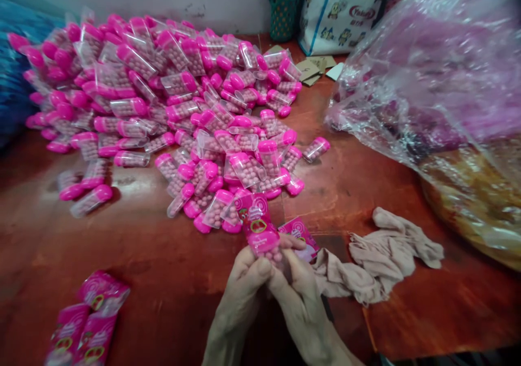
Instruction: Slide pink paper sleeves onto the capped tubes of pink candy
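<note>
Near the table's front edge, my left hand (pixel 245 282) and my right hand (pixel 293 279) are both closed around one small candy container (pixel 273 254) with pink beads inside. A pink printed sleeve (pixel 257 220) covers its far end. My thumbs press close together at the near end, and the fingers beneath are partly hidden. Just behind my right hand lies another pink printed sleeve (pixel 300 235), apparently flat on the table. Beyond my hands spreads a big heap of clear candy containers (pixel 187 106) with bright pink caps, without printed sleeves.
Several sleeved containers (pixel 95 322) lie at the front left. A crumpled beige cloth (pixel 380 257) is right of my hands. Clear plastic sheeting (pixel 431 78) bulges at the right. Blue plastic (pixel 16 73) borders the left; a printed bag (pixel 342 16) and cardboard pieces (pixel 311 69) are at the back.
</note>
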{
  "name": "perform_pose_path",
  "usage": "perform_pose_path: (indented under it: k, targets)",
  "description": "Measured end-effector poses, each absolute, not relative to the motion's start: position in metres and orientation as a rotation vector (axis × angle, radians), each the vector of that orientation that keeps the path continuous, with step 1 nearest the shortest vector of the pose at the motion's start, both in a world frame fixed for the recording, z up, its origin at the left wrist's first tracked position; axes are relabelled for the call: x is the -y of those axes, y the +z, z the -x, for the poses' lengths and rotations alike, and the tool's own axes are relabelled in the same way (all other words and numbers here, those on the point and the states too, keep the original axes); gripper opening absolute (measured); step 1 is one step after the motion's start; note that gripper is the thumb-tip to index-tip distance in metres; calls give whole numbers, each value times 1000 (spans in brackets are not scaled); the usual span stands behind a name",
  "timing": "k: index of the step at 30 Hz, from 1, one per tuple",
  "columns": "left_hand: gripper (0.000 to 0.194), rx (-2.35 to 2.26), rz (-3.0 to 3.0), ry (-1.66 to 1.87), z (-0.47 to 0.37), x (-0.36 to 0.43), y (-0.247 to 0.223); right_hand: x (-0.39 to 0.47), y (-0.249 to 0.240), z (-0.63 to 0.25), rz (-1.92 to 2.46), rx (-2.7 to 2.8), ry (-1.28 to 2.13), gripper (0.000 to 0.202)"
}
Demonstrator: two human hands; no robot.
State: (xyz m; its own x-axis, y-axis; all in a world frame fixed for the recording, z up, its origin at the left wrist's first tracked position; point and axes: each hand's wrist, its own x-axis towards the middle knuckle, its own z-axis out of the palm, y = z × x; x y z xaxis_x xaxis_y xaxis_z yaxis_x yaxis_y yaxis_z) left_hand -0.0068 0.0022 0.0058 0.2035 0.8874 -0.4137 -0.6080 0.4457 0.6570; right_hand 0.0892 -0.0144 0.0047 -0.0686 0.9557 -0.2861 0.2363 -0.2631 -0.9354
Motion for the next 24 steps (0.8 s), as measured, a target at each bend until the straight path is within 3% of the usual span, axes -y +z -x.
perform_pose_path:
  k: [5, 9, 13, 16, 24]
  targets:
    - [19, -1067, -397, 1217, 13, 1, 3, 12, 16, -106, 1534, 1615, 1138, 22]
    - [18, -1032, -537, 1099, 16, 8, 3, 6, 29, -116, 1581, 1482, 861, 23]
    - [14, -942, -624, 899, 10, 18, 8, 6, 29, -115, 1408, 1285, 1270, 15]
    - [15, -919, -564, 930, 4, 22, 11, 11, 24, -115, 1337, 1003, 1525, 25]
    - [14, -1095, -549, 1041, -5, 42, 17, 27, 23, -100, 1404, 1063, 1168, 19]
